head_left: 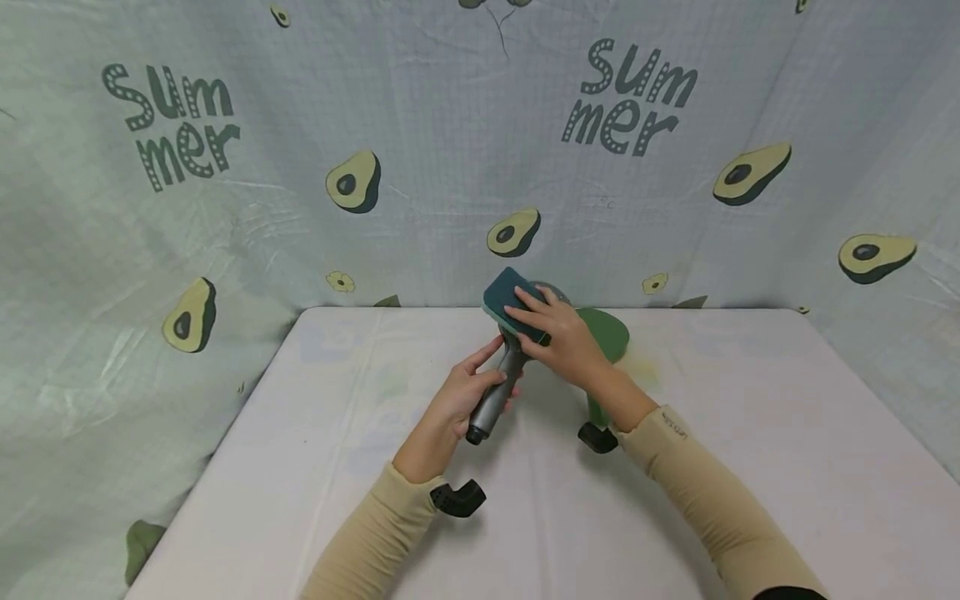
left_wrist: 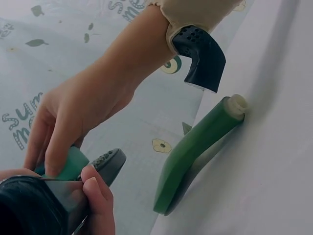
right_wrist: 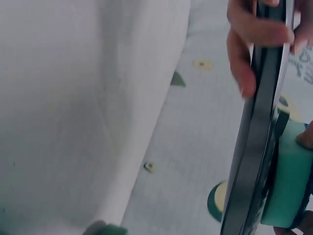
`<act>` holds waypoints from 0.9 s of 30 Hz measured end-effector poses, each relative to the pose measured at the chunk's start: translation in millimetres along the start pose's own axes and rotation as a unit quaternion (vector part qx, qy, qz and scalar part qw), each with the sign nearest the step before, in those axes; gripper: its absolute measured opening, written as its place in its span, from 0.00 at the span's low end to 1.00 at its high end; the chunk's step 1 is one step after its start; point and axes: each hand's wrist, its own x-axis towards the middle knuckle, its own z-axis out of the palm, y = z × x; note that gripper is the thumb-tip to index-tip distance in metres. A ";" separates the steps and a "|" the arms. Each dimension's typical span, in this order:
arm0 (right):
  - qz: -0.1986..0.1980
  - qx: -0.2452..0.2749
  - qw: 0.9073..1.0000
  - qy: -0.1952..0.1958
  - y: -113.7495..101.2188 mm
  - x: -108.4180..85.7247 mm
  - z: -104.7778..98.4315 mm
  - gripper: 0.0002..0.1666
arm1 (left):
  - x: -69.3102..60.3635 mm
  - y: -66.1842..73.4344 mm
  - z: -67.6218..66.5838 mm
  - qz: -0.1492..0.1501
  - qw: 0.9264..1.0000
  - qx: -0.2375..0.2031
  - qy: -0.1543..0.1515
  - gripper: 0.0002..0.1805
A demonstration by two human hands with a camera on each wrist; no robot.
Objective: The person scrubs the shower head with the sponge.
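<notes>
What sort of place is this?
Likely a makeshift indoor filming setup, not a bathroom: a printed sheet hangs beyond a white table, and the gray shower head is handheld with no hose attached.

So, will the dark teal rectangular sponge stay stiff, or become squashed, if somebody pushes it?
The sponge should probably squash, since its thick green layer looks like soft foam. It is likely light for its size, as foam makes most of its thickness. Being a flat block, it seems unlikely to roll.

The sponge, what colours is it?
The sponge is dark teal on top, with a lighter green layer underneath; the head view shows it best.
</notes>
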 end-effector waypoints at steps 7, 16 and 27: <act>0.089 -0.010 0.995 0.039 14.9 0.9 -10.4 0.27 | 1.0 -0.3 2.5 -0.002 1.000 0.012 -0.004 0.36; -0.003 -0.010 1.000 -0.007 2.5 1.7 -1.5 0.26 | 0.2 0.1 2.6 0.002 1.000 -0.007 0.005 0.37; 0.092 -0.024 0.994 0.048 18.6 -1.3 -15.8 0.25 | -0.9 2.6 2.6 0.001 1.000 -0.003 0.003 0.37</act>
